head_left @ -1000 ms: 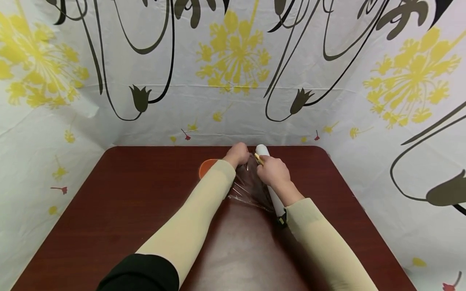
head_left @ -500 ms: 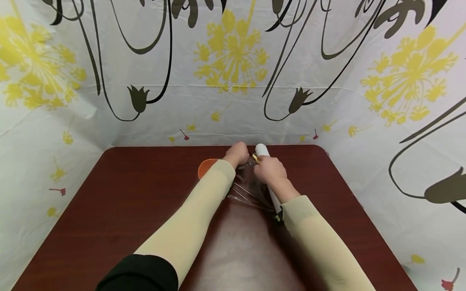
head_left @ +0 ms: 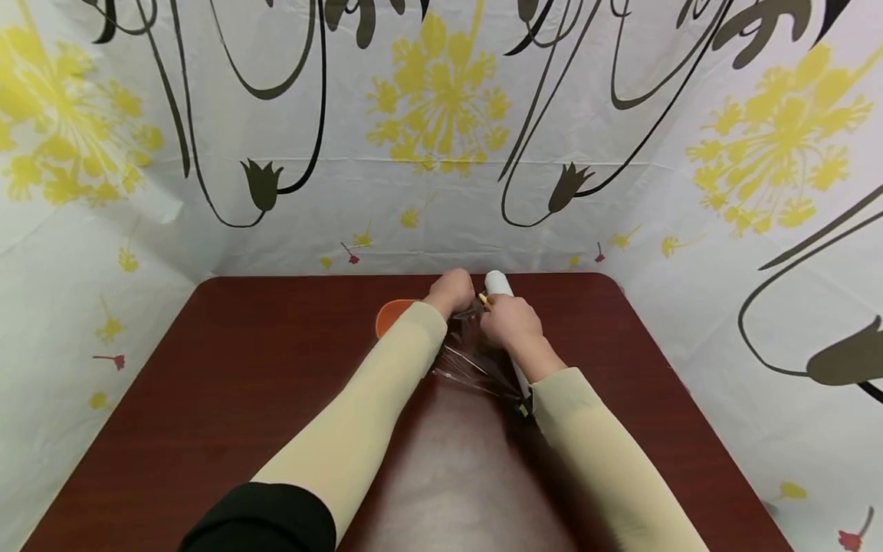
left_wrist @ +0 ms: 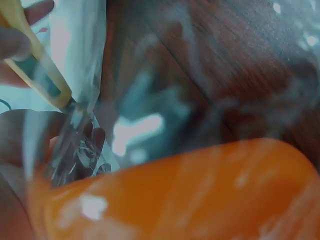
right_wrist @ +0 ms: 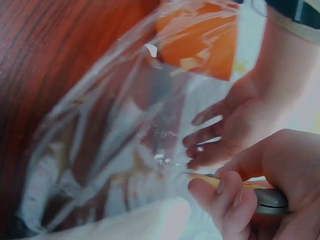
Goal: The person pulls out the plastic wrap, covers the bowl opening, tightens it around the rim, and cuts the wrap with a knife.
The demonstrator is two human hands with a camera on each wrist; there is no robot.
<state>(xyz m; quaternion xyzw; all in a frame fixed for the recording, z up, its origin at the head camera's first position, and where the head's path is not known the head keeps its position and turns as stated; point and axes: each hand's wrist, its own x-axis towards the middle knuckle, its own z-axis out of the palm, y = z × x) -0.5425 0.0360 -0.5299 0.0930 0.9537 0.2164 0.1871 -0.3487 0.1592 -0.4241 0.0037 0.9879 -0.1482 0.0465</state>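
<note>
My left hand (head_left: 451, 291) pinches the edge of a clear plastic film (right_wrist: 95, 125), beside an orange container (head_left: 392, 316) partly hidden by the sleeve. In the left wrist view, film stretches in front of the orange container. My right hand (head_left: 512, 320) grips a utility knife (left_wrist: 45, 75) with a yellow body and a grey part seen in the right wrist view. The blade tip is at the film, close to the left fingers; whether it has cut through I cannot tell. A white film roll (head_left: 498, 284) lies under the right hand, with film running leftward from it.
The dark red wooden table (head_left: 241, 368) carries everything. Behind and beside it hangs a patterned white sheet (head_left: 428, 222). A dark wrist strap (head_left: 526, 406) shows at the right cuff.
My right hand with the utility knife has shifted slightly left, nearer the left hand. The film between the hands has bunched a little. The left hand stays about where it was.
</note>
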